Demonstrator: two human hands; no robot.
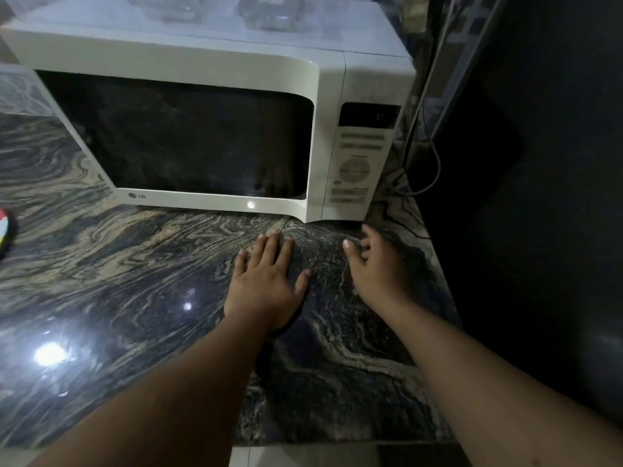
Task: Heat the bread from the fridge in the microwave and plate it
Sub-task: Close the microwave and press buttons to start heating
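Just behind both flat hand tips, left hand [266,281] and right hand [377,264], stands the shut microwave [215,129].

The microwave [209,129] is a white LG model standing upright on the dark, swirl-veined stone worktop [118,264], set at a slight angle so its right end lies nearer. Its door [178,136] is closed, with a wide dark window through which nothing inside can be made out. On the microwave's right end, a control panel [359,156] carries a dark display above pale buttons and a round dial pad.
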